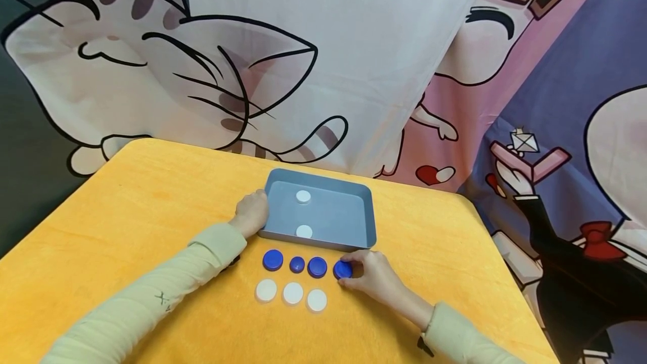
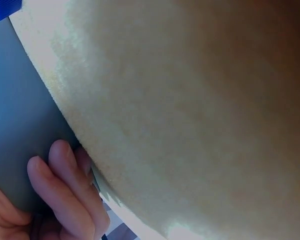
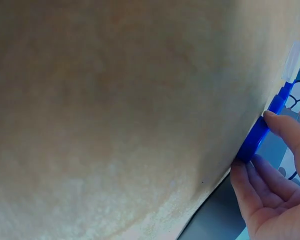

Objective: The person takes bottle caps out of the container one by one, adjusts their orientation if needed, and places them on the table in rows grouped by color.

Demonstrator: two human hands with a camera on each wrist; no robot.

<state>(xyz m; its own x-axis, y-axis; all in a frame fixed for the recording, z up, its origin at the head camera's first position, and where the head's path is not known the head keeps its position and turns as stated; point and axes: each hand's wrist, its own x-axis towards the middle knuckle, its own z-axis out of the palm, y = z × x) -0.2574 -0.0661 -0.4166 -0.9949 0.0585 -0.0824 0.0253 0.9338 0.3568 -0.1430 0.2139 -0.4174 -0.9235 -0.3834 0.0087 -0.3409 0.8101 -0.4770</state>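
My right hand point(image 1: 375, 275) pinches a round blue bottle cap point(image 1: 342, 269) at the right end of a row, thumb and fingers on its opposite edges; the right wrist view shows this blue cap point(image 3: 253, 141) at the tabletop. Further left in that row lie a blue cap point(image 1: 317, 267), a small blue cap point(image 1: 297, 264) and another blue cap point(image 1: 273, 260). My left hand point(image 1: 251, 212) holds the left side of a grey-blue tray point(image 1: 336, 212), its fingers point(image 2: 65, 200) curled near the wall in the left wrist view. Two white caps point(image 1: 303, 197) lie inside the tray.
Three white caps, the middle one point(image 1: 292, 293) among them, lie in a row nearer me than the blue ones. Everything rests on a yellow-covered table point(image 1: 192, 190). A cartoon-printed cloth point(image 1: 313, 83) hangs behind the table's far edge.
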